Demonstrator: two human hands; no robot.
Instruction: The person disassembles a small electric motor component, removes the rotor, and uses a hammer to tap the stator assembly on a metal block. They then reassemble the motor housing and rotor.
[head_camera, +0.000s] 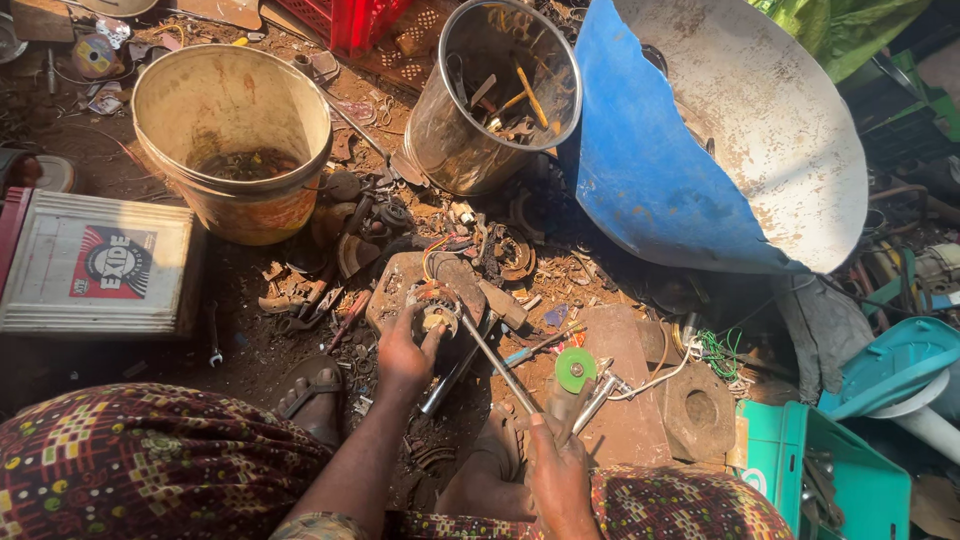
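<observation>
— Where are you with it?

— My left hand (403, 355) is clamped around the motor part (437, 308), the round piece with copper windings and coloured wires. It sits on a flat rusty plate (392, 285) on the dirt floor, about midway between the tan bucket (235, 140) and my knees. My right hand (555, 470) is closed tight on the near end of a long steel rod (497, 365), and the far tip rests against the part's side.

— Is it apart yet?

— Not as far as I can see. The windings look seated in the housing and the wires are attached. I'd judge the prying is only begun; most of the stripping is left.

— Anything loose around you?

— Plenty. A green disc (574, 369) lies just beside my right hand, a blue-handled screwdriver (535, 345) near it, and the metal can (495, 95) of tools stands beyond, next to the blue drum piece (650, 170).

— Is the rod bearing on a seam?

— I can't tell; my fingers hide the contact.
</observation>
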